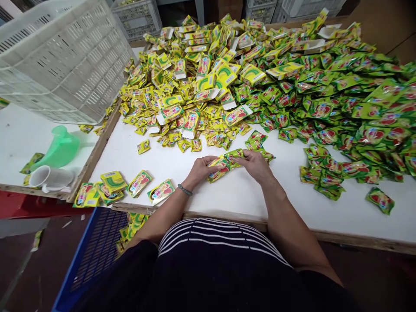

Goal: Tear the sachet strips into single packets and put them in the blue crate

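My left hand (pixel 205 168), with a beaded bracelet on its wrist, grips a small yellow box (pixel 217 170) just above the table's front part. On the right, my right hand (pixel 255 164) pinches a green packet (pixel 234 157) against the end of that box. Whether the packet is partly inside the box cannot be made out. Another green packet (pixel 256 138) lies just beyond my right hand. Several closed yellow boxes (pixel 139 183) rest along the front edge, left of my left hand.
Yellow boxes and small packets (pixel 195 86) are heaped across the back, green packets (pixel 325 108) at the right. A white crate (pixel 71 65), green scoop (pixel 61 147) and white mug (pixel 52 177) stand left. A blue crate (pixel 94 247) sits below the edge.
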A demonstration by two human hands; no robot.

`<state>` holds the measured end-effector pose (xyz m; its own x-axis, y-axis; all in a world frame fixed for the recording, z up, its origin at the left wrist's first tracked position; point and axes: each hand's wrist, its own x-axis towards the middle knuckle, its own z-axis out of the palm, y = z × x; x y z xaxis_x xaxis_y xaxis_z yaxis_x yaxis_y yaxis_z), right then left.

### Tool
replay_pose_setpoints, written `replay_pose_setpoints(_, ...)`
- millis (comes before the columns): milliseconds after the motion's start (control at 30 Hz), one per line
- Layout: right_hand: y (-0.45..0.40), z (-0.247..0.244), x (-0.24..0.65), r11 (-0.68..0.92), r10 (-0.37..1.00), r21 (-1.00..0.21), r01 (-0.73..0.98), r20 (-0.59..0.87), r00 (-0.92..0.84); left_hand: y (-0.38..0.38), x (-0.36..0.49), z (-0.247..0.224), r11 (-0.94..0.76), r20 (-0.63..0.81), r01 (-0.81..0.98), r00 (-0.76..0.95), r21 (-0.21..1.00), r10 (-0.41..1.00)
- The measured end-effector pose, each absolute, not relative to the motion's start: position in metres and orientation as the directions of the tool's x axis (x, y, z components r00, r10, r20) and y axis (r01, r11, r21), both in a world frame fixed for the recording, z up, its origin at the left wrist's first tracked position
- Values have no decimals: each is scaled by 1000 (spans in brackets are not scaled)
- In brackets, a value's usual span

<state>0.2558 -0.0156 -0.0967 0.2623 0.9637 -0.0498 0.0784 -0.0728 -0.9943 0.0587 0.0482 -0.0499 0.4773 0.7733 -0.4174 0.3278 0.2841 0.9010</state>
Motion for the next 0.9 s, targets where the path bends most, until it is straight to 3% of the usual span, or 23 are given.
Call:
replay_pose_setpoints(67, -14, -96, 254, -79, 967, -993, 85, -56, 249, 45, 63, -50, 396, -484, 278, 493, 875, 723)
replay_pose_setpoints(167, -13, -96, 252, -75, 916, -991, 109, -25, 399, 42, 66, -49, 475, -482, 148, 482, 868, 731)
replay_pose_setpoints(267, -14, -95, 251, -51, 872, -980, 192, 50, 487, 42, 67, -48, 456, -445, 87, 438, 886, 781)
replay_pose_setpoints(400, -16, -94, 253, -14, 859, -945, 326, 155, 488, 44, 63, -50, 338, -367, 144, 408, 930, 836)
replay_pose_setpoints(567, -16, -100, 245, 98, 921, -873, 478, 261, 288, 44, 59, -52, 199, -320, 283, 489, 938, 812)
replay_pose_setpoints(667, -16, -105, 239, 159, 946, -837, 523, 281, 163, 43, 60, -54, 221, -365, 322, 503, 920, 783)
replay_pose_setpoints(900, -17, -97, 234, 112, 928, -862, 494, 269, 259, 44, 68, -56, 428, -429, 85, 358, 900, 829)
